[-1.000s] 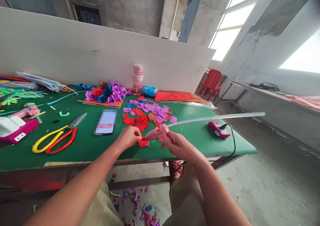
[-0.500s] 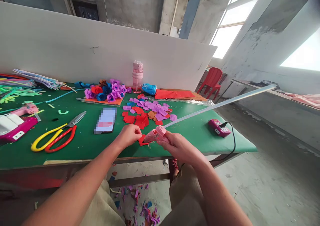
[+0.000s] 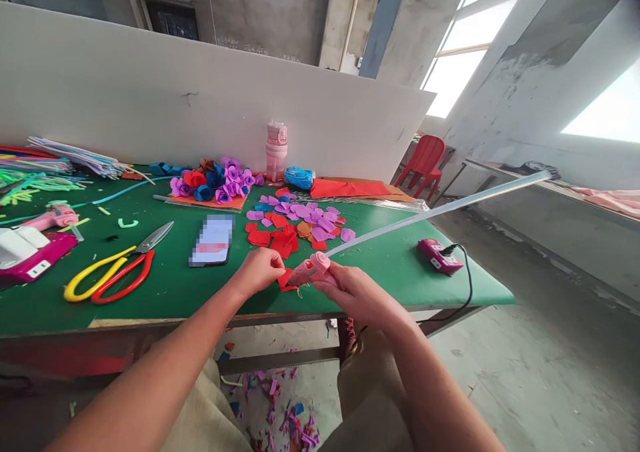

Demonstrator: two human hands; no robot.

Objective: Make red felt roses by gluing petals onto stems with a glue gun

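Note:
My right hand (image 3: 350,292) is wrapped round a pink hot glue gun (image 3: 311,269), whose nozzle points left and down. A long translucent glue stick (image 3: 430,213) sticks out of its back, up to the right. The nozzle tip is at a small red paper petal (image 3: 286,281) near the table's front edge. My left hand (image 3: 257,272) pinches the petal's left side between thumb and fingers. Just beyond lie loose red petals (image 3: 284,242) and purple petals (image 3: 320,220), with some orange and blue ones among them.
Scissors (image 3: 120,265) and a phone (image 3: 212,240) lie left on the green table (image 3: 170,299). Paper flowers (image 3: 215,182), a pink bottle (image 3: 276,152) and a white board (image 3: 150,99) are behind. A purple power strip (image 3: 440,257) with a black cord sits right; another power strip (image 3: 40,259) is far left.
The glue gun has tipped, so the glue stick's far end rose, and its nozzle now sits lower against the red petal. Over the last half second both hands have stayed almost still.

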